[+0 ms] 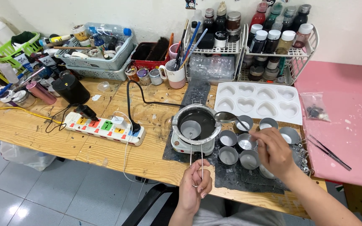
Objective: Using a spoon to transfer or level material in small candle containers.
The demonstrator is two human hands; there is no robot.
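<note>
Small metal tins point(237, 146) crowd the mat right of the melting pot point(196, 124); a power strip point(104, 127) and cable block its left, while bare tabletop point(21, 129) lies open beyond.

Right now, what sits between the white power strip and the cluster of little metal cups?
In the head view, a small electric hotplate carrying a metal pot of dark liquid sits between the power strip and cups.

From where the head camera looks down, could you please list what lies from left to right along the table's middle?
Power strip → melting pot on the small hot plate → spoon held by the right hand → small metal cups → tweezers on the pink mat.
</note>
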